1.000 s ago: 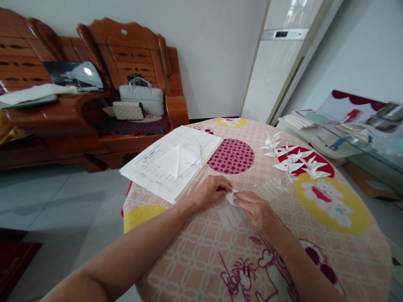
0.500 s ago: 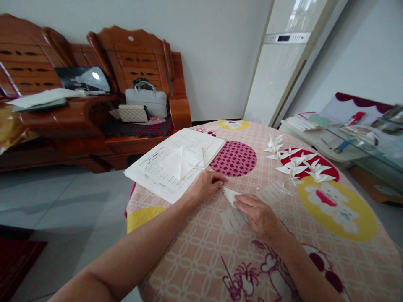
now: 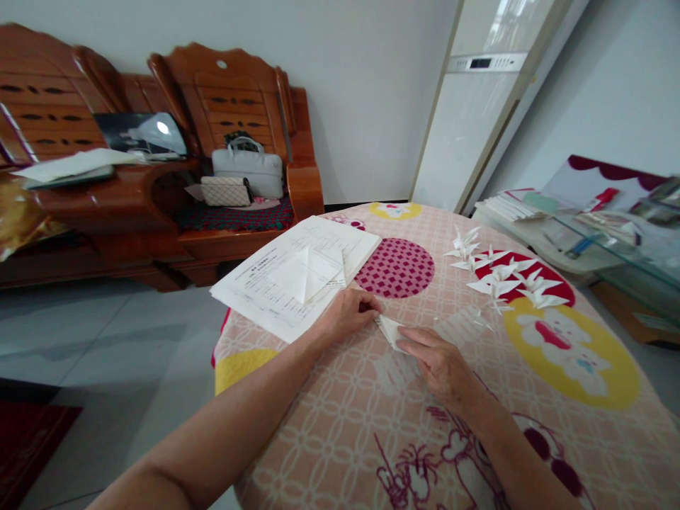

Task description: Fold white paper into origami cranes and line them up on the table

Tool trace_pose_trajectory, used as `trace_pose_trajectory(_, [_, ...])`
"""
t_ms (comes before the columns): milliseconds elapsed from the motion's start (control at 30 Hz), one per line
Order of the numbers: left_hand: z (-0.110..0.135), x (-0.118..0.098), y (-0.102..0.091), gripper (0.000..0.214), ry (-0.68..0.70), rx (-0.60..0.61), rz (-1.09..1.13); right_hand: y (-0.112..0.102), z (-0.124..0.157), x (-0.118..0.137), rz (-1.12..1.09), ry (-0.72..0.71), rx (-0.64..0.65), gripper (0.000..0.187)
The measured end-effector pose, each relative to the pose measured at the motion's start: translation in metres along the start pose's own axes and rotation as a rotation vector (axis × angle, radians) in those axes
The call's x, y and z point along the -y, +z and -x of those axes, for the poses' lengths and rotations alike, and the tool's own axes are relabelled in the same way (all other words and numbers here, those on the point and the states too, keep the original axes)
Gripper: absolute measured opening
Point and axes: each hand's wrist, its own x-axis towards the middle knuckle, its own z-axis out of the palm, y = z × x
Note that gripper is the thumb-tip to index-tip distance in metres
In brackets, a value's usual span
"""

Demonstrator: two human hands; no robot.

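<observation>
A small folded white paper piece [image 3: 389, 330] lies on the patterned tablecloth, narrowing to a point at its upper left. My left hand [image 3: 351, 312] has its fingers curled together at that pointed end, touching it. From the right, my right hand [image 3: 438, 360] grips the opposite end; its fingers lie across the paper's edge and the thumb is hard to make out. Left of the hands, a stack of printed sheets [image 3: 255, 294] rests on the table with a creased white paper square [image 3: 308, 276] on top. Several white paper cranes [image 3: 502, 276] stand grouped on the right.
The round table's cloth [image 3: 329, 432] curves away at both sides. A glass-edged side stand [image 3: 600, 258] with papers adjoins it on the right. Behind are a wooden bench [image 3: 234, 78] with bags [image 3: 249, 173] on it and a tall white air conditioner [image 3: 462, 120].
My left fingers have shifted very slightly left along the paper's tip. The right hand stays nearly in place, and the view has moved a little.
</observation>
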Motion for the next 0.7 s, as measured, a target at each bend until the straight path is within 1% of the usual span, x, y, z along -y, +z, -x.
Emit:
trace_pose_trajectory(133, [0.001,0.0,-0.001,0.016,0.04,0.005,0.002,0.0,0.002,-0.002,-0.021,0.027,0.014,0.045])
trace_pose_trajectory(300, [0.004,-0.007,-0.002,0.013,0.173,0.027,-0.043,0.0,0.002,-0.002,-0.044,0.046,0.023,0.045])
trace_pose_trajectory(433, [0.005,-0.011,0.0,0.012,0.197,0.063,-0.097,0.0,0.002,-0.001,-0.046,0.037,0.009,0.046])
trace_pose_trajectory(600, [0.003,-0.009,0.003,0.016,0.25,0.074,-0.143,0.001,0.002,-0.001,-0.05,0.028,-0.011,0.045])
trace_pose_trajectory(700, [0.003,-0.009,0.003,0.018,0.253,0.071,-0.152,0.001,0.002,-0.001,-0.055,0.032,-0.013,0.044])
